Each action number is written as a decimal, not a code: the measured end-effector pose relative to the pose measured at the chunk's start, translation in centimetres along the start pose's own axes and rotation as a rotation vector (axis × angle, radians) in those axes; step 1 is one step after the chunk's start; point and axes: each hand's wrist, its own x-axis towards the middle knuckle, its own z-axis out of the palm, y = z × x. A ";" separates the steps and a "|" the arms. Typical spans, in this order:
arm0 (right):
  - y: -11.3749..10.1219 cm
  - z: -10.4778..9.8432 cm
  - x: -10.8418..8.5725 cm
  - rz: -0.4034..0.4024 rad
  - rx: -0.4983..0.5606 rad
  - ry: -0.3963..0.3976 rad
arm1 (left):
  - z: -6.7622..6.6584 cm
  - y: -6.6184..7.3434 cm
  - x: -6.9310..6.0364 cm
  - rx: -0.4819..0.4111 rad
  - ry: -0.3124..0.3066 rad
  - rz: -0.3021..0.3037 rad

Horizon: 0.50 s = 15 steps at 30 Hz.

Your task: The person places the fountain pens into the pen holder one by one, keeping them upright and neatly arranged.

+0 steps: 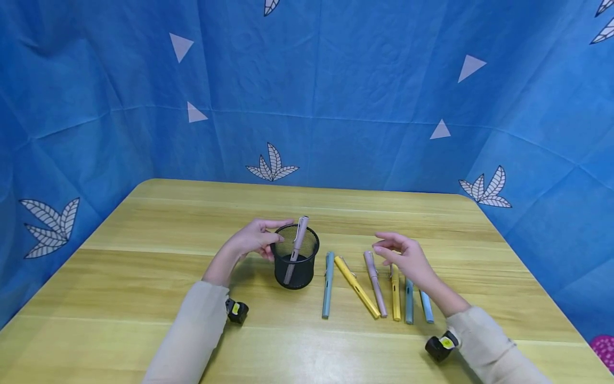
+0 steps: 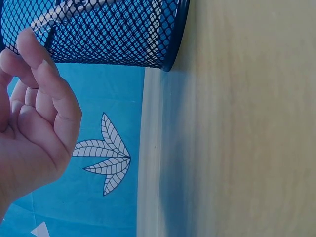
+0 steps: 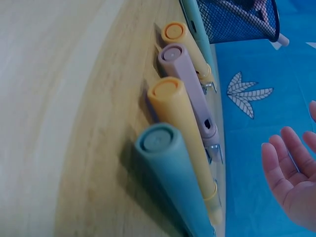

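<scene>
- Blue cloth (image 1: 312,80) w/ white leaf + triangle prints all round the back, wood-grain tabletop (image 1: 144,256) in front. What's on the L?

- L sleeve (image 1: 187,336), black wrist device (image 1: 237,311), then the L hand (image 1: 254,237). It's got hold of the mesh cup (image 1: 307,272), fingers bent round the L side of the rim, index stretched along the back.

- Where's the cup tho?

- Approx midway btwn the tabletop's L and R edges, upright. One lavender pen (image 1: 300,234) leaning in it, top poking over the rim.

- And the loose pens?

- L to R: teal pen (image 1: 328,288) just beside the cup, not touching. Slanted yellow pen (image 1: 357,288), 2nd lavender pen (image 1: 376,285), straighter yellow pen (image 1: 395,296), darker teal pen (image 1: 409,301), light blue pen (image 1: 426,308) partly under the forearm. Clip ends of the first few point to the far edge.

- R hand?

- R hand (image 1: 405,256) hovers abv the clip ends of the 2nd lavender + straighter yellow, fingers loose, nothing held. R wrist view has it clear of the pens. Then another wrist device (image 1: 441,346), R sleeve (image 1: 489,344), and smth pink (image 1: 603,352) past the R edge, can't tell what.
</scene>
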 end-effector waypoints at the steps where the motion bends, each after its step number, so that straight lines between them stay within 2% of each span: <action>1: 0.0 -0.1 0.0 -0.001 -0.003 0.002 | 0.0 0.0 0.0 -0.002 0.002 -0.001; 15: 0.5 -1.4 -1.1 -0.017 -0.003 0.017 | -0.1 -0.1 0.1 -0.003 0.001 -0.002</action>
